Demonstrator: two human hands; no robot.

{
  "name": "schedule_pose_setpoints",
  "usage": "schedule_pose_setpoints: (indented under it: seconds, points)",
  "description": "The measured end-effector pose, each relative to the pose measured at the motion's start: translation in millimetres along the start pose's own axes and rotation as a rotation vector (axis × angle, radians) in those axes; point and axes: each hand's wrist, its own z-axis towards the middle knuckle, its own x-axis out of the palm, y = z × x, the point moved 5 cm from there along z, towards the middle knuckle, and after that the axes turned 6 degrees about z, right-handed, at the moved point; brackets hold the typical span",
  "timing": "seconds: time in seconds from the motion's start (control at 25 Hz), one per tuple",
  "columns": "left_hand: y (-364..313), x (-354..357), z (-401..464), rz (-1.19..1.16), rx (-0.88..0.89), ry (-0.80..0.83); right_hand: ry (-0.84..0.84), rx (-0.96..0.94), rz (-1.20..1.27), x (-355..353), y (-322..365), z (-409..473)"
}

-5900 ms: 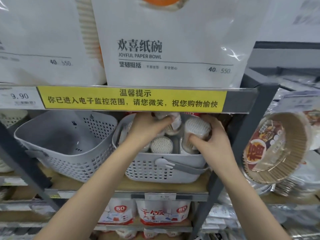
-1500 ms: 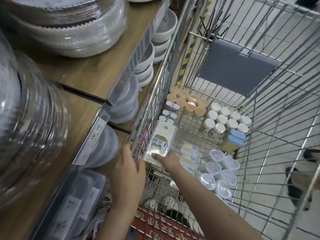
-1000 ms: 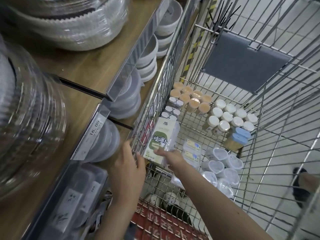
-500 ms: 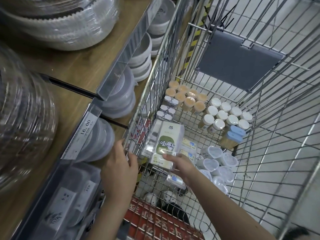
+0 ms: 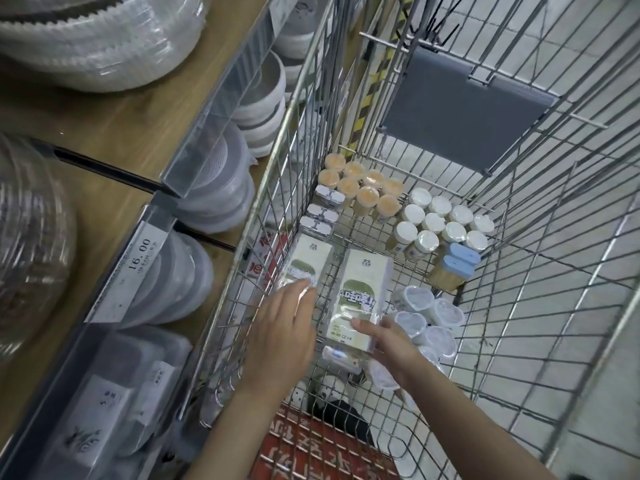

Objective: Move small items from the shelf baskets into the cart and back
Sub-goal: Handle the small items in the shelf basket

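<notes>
Inside the cart point(image 5: 277, 188) — my right hand point(image 5: 391, 344) grips one box point(image 5: 360, 292); my left hand point(image 5: 284, 327), fingers apparently straight, touches another box point(image 5: 308, 261).

On my left a wooden shelf point(image 5: 114, 133) runs along the frame. Top left on it sits a wrapped stack of white fluted paper plates point(image 5: 93, 39). At the far left edge I see a clear plastic-wrapped stack point(image 5: 31, 244), blurred; contents cannot be told. A price tag point(image 5: 138, 261) on the shelf's front rail reads 16.00. Under the shelf, stacks of white bowls point(image 5: 266, 98) stand at the far end, and stacks of lidded round containers point(image 5: 221, 188) sit nearer. Lower left lie clear boxes point(image 5: 121, 393) with white labels; print too small to read. Tiled floor point(image 5: 554, 323) shows at the right. A yellow-black striped strip point(image 5: 369, 88) rises at the top centre.
</notes>
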Motion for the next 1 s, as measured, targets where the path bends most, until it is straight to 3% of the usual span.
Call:
schedule_pose_setpoints:
  seconds: [0.12, 0.24, 0.6, 0.8, 1.0]
  points:
    - [22, 50, 15, -0.141, -0.293, 0.289, -0.008, -0.022, -0.025, -13, 4, -6]
    - [51, 92, 22, -0.096, -0.491, 0.432, -0.012, -0.036, -0.012, -22, 6, -12]
    - [51, 130, 30, 0.047, -0.661, 0.419, -0.023, -0.076, -0.036, -32, 9, -22]
    - [64, 152, 24, -0.339, -0.964, 0.42, 0.006, -0.086, -0.018, -32, 16, -27]
    - [78, 174, 16, -0.569, -1.027, 0.506, -0.027, -0.081, 0.013, -36, 16, -31]
